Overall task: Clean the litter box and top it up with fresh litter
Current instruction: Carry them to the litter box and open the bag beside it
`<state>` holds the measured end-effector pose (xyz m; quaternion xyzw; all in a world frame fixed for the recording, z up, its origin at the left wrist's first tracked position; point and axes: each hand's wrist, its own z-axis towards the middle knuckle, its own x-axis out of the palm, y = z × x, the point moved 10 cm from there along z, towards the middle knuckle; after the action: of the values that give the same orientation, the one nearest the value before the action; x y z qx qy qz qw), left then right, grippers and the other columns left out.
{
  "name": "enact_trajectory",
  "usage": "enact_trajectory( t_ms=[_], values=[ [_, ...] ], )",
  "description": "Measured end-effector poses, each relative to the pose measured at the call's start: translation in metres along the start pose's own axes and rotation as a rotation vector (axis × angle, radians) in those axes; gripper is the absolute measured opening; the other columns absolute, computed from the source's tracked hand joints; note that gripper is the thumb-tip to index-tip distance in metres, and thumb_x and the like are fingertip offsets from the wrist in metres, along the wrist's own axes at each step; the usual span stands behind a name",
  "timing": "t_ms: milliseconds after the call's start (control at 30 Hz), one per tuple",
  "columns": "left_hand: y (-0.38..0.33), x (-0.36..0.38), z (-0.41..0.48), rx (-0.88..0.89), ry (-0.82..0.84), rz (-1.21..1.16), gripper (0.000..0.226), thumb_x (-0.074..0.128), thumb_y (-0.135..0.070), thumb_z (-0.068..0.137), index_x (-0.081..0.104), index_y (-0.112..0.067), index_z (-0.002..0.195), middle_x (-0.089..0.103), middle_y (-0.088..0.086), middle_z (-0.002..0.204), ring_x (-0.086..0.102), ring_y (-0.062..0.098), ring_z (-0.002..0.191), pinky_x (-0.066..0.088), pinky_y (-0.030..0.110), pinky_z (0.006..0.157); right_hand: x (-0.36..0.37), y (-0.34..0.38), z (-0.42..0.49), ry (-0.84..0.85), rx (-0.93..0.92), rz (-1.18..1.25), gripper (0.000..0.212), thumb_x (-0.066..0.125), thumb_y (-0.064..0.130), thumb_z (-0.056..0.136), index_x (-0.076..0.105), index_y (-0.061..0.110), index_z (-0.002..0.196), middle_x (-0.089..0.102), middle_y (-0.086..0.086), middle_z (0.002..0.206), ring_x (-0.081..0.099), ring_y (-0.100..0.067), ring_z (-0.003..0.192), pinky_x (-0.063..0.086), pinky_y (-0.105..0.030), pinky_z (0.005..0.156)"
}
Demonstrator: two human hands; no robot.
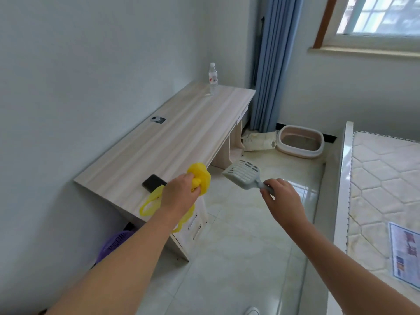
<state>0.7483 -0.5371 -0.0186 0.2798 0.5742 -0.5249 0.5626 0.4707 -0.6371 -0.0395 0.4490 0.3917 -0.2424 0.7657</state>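
A pink and white litter box (300, 152) sits on the floor at the far wall, under the blue curtain, with grey litter inside. A cream litter bag (259, 142) lies on its side just left of it. My left hand (180, 194) is closed around a bunched yellow plastic bag (200, 178), whose handles dangle below my wrist. My right hand (280, 196) grips the handle of a grey slotted litter scoop (243, 172), its head pointing up and left. Both hands are held in the air, well short of the litter box.
A light wood desk (163, 142) runs along the left wall with a water bottle (213, 78) and a black phone (153, 183) on it. A purple basket (113, 244) stands under the desk. A mattress (384, 189) fills the right side. Tiled floor lies between.
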Motion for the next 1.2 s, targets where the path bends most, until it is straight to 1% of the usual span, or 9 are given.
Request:
enact_trajectory(
  t_ms=[133,267,333,433,600,767,967,1100,1200],
  values=[
    [-0.044,0.022,0.05,0.074,0.052,0.003,0.027,0.06,-0.037,0.094,0.05,-0.014,0.084,0.061,0.009,0.08,0.058,0.032,0.073,0.041,0.036,0.058,-0.023,-0.043,0.031,-0.063,0.066,-0.006,0.012,0.065,0.025,0.092,0.067,0.017,0.1,0.055,0.009,0.085,0.048,-0.013,0.079,0.036,-0.025,0.069],
    [-0.087,0.043,0.107,0.151,0.04,-0.011,0.029,0.067,-0.034,0.089,0.052,-0.011,0.079,0.061,0.013,0.077,0.06,0.039,0.072,0.036,0.036,0.056,-0.04,-0.089,0.056,-0.121,0.149,0.001,0.01,0.066,0.024,0.092,0.067,0.016,0.099,0.059,0.006,0.086,0.049,-0.014,0.077,0.035,-0.025,0.068],
    [-0.108,0.055,0.134,0.191,0.041,-0.027,0.028,0.069,-0.033,0.087,0.053,-0.011,0.079,0.062,0.014,0.076,0.06,0.039,0.071,0.034,0.034,0.055,-0.044,-0.109,0.07,-0.134,0.179,-0.007,0.011,0.066,0.024,0.092,0.067,0.015,0.098,0.057,0.007,0.084,0.049,-0.013,0.076,0.037,-0.026,0.066],
    [-0.131,0.079,0.172,0.24,0.069,-0.022,0.029,0.068,-0.036,0.088,0.053,-0.012,0.081,0.063,0.013,0.08,0.061,0.038,0.073,0.037,0.036,0.056,-0.044,-0.136,0.092,-0.147,0.219,-0.022,0.009,0.067,0.023,0.092,0.067,0.014,0.095,0.055,0.009,0.082,0.05,-0.014,0.076,0.038,-0.025,0.065],
    [-0.15,0.123,0.252,0.298,0.118,-0.031,0.03,0.066,-0.038,0.089,0.048,-0.016,0.079,0.064,0.012,0.08,0.062,0.037,0.074,0.035,0.035,0.057,-0.044,-0.184,0.144,-0.185,0.315,-0.054,0.011,0.066,0.026,0.093,0.067,0.016,0.098,0.055,0.011,0.087,0.051,-0.013,0.08,0.039,-0.024,0.066],
    [-0.192,0.141,0.35,0.394,0.134,-0.045,0.028,0.063,-0.038,0.091,0.049,-0.016,0.082,0.064,0.009,0.085,0.062,0.033,0.078,0.034,0.033,0.058,-0.059,-0.213,0.206,-0.253,0.371,-0.082,0.012,0.066,0.026,0.093,0.066,0.015,0.099,0.057,0.008,0.087,0.053,-0.014,0.079,0.049,-0.029,0.067],
    [-0.258,0.16,0.428,0.496,0.157,-0.077,0.028,0.063,-0.036,0.091,0.048,-0.015,0.081,0.061,0.01,0.081,0.059,0.032,0.074,0.043,0.037,0.059,-0.066,-0.256,0.257,-0.299,0.456,-0.092,0.011,0.063,0.028,0.094,0.065,0.017,0.095,0.06,0.005,0.087,0.05,-0.013,0.078,0.035,-0.017,0.062],
    [-0.288,0.193,0.468,0.512,0.186,-0.075,0.029,0.064,-0.035,0.09,0.046,-0.016,0.079,0.06,0.01,0.08,0.059,0.032,0.074,0.035,0.034,0.056,-0.064,-0.305,0.286,-0.285,0.497,-0.103,0.011,0.063,0.029,0.094,0.064,0.019,0.094,0.058,0.006,0.084,0.052,-0.013,0.076,0.039,-0.022,0.063],
    [-0.309,0.218,0.502,0.493,0.198,-0.058,0.028,0.064,-0.035,0.09,0.05,-0.014,0.079,0.059,0.007,0.077,0.059,0.031,0.072,0.038,0.034,0.056,-0.065,-0.344,0.316,-0.276,0.503,-0.088,0.01,0.064,0.027,0.094,0.064,0.018,0.094,0.058,0.005,0.084,0.051,-0.013,0.075,0.039,-0.023,0.063]
  ],
)
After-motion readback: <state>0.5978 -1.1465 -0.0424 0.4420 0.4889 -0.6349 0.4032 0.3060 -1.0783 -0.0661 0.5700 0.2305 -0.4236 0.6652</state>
